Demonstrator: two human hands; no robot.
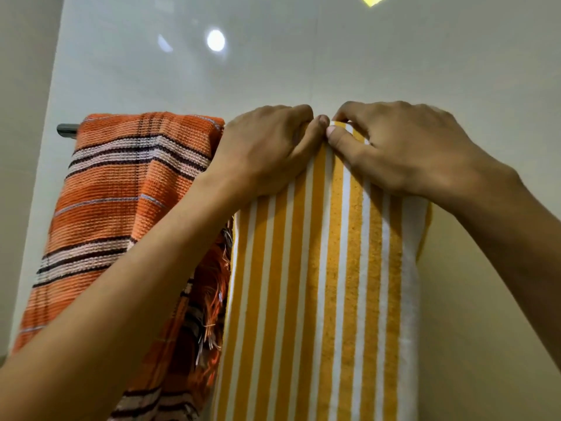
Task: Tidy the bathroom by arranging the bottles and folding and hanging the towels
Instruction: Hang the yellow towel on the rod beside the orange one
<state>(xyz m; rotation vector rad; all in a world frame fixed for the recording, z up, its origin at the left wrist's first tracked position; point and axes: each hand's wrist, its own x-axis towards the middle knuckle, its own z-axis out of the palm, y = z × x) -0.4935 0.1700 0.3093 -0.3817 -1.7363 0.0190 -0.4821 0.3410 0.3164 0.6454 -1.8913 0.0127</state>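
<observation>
Both hands (334, 147) atop striped towel (318, 284), fingers (306, 112) curled

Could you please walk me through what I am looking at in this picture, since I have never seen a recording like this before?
There is no machine here: a person wears a wide-angle camera on the head, so you look forward and down along their bare arms. They face a pale glossy wall with a dark towel bar; only its left end shows. Two towels hang over it. On the left is an orange striped towel with a frayed fringe. Beside it hangs a yellow and white striped towel. The left hand and the right hand both grip that yellow towel's top edge, thumbs nearly touching, seemingly settling it on the bar.
</observation>
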